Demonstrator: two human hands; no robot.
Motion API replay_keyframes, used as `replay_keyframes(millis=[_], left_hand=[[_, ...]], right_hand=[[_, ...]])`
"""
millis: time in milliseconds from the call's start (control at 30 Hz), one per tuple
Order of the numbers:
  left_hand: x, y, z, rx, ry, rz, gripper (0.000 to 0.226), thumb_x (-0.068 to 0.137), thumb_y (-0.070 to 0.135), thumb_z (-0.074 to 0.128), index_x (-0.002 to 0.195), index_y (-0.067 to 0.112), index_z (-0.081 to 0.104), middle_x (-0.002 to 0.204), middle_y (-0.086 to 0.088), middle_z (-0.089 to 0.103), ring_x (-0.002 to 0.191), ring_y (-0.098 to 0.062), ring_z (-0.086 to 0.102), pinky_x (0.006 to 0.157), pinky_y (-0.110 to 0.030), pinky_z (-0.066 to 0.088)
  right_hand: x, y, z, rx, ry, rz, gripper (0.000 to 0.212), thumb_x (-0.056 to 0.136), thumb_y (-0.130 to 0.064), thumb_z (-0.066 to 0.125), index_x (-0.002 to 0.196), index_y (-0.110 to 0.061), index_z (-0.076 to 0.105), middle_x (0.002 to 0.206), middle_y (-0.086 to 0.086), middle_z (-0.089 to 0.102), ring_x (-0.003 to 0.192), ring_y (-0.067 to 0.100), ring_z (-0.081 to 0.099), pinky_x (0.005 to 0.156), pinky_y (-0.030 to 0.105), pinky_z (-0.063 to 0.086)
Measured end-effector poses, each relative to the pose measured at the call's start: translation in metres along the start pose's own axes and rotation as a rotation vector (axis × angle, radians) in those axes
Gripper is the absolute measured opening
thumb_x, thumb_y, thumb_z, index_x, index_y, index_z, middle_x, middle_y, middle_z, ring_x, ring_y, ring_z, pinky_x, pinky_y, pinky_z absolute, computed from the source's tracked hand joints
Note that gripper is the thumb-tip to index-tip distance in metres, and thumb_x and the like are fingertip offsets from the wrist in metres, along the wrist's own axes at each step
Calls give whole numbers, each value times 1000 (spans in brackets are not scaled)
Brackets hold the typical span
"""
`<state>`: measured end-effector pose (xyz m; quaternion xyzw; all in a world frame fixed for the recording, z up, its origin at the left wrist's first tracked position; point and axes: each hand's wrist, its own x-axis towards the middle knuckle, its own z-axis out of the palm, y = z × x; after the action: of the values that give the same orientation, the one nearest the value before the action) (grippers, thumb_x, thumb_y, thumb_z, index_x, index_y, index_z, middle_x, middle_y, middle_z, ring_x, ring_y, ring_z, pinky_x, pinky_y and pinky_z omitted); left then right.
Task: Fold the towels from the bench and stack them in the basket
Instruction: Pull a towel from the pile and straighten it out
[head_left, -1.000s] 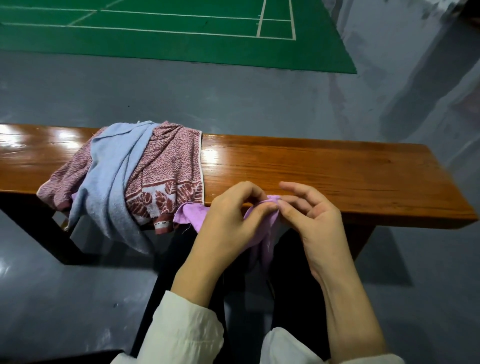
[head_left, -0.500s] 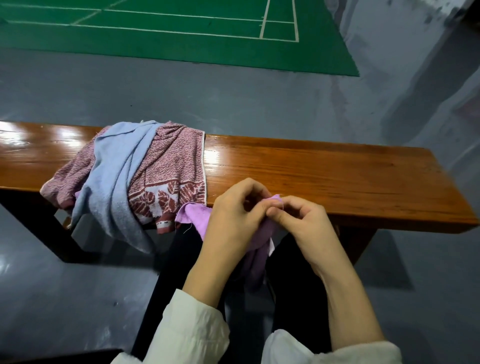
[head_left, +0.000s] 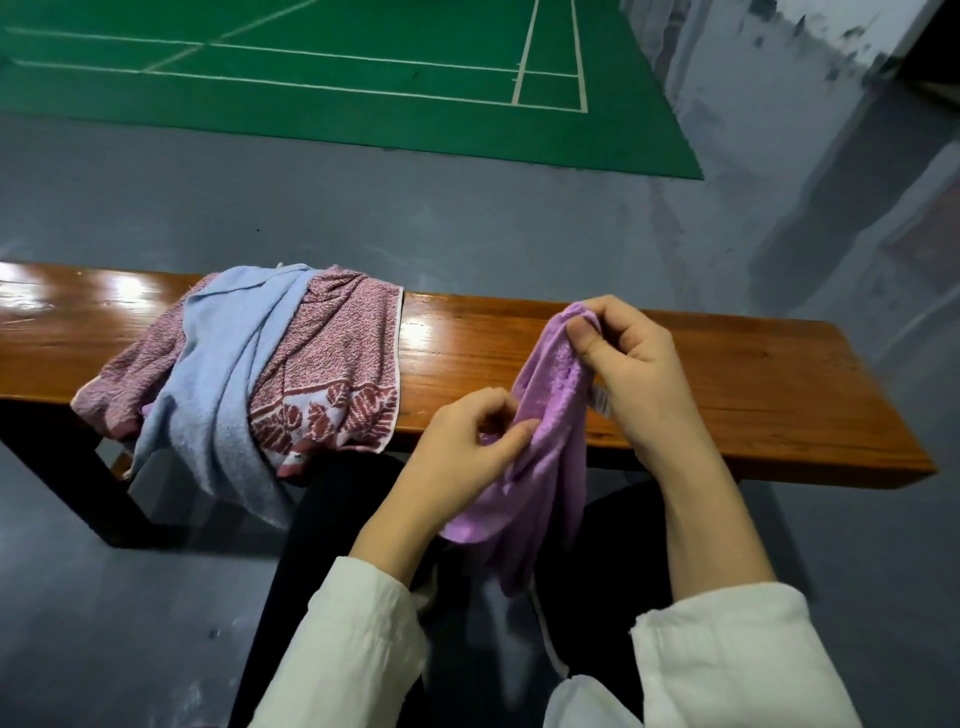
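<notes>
A small purple towel (head_left: 540, 441) hangs bunched between both hands, in front of the wooden bench (head_left: 675, 384). My right hand (head_left: 628, 374) pinches its upper corner above the bench top. Lower down, my left hand (head_left: 467, 447) grips the towel's edge by the bench's front rim. On the bench's left half lies a red patterned towel (head_left: 332, 364) with a light blue towel (head_left: 223, 374) draped over it; both hang over the front edge. No basket is in view.
Grey glossy floor surrounds the bench. A green court mat (head_left: 337, 67) with white lines lies beyond it. My dark-clothed legs sit under the hands. The bench's right half shows bare wood.
My right hand has lifted the purple towel's corner up and to the right, pulling the towel free of the red one. The left hand slid down along its edge.
</notes>
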<state>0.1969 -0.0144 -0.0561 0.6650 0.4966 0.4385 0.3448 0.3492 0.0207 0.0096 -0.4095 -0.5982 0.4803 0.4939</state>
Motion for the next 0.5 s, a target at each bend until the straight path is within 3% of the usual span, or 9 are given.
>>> replay_keyframes(millis=[133,200,267,333,400,500], left_hand=[[1,-8,-1,43,-87,-57,39,76,44,56,90,8,58,82,-6,64,77,-13,55,75,-37,47],[-3,-13,-2,70,-97,-101,44,71,43,54,100,10,56,88,-3,66,82,-17,59,79,-34,46],[-7,-22,-3,95,-120,-141,37,71,38,56,100,15,60,87,6,68,81,-8,61,78,-28,46],[-12,-35,-7,118,-124,-184,3,81,28,63,84,26,64,74,18,67,70,7,56,70,-27,45],[-21,-53,-16,130,-123,-261,13,87,27,67,74,27,66,68,20,65,65,11,51,68,-28,44],[-33,-70,-36,249,-147,-328,14,84,39,67,80,25,69,82,7,73,75,1,60,74,-29,47]], right_hand=[[9,-9,1,11,34,-39,15,87,-24,57,75,-27,65,68,-15,59,69,4,52,65,23,42],[12,-13,-3,-22,76,-87,19,93,-15,57,76,-22,61,65,-16,57,66,0,51,61,17,41],[15,-16,-7,-28,141,-130,23,95,-9,55,76,-21,60,63,-18,57,63,-2,49,60,15,40],[17,-15,-13,-29,220,-165,26,94,-7,54,74,-22,60,62,-18,56,64,-2,48,63,15,40],[18,-11,-21,-20,295,-157,25,95,-10,55,74,-23,60,64,-17,54,66,-1,47,65,18,40],[16,-1,-32,8,411,-130,24,95,-11,55,75,-22,60,68,-15,53,68,0,46,68,19,39]])
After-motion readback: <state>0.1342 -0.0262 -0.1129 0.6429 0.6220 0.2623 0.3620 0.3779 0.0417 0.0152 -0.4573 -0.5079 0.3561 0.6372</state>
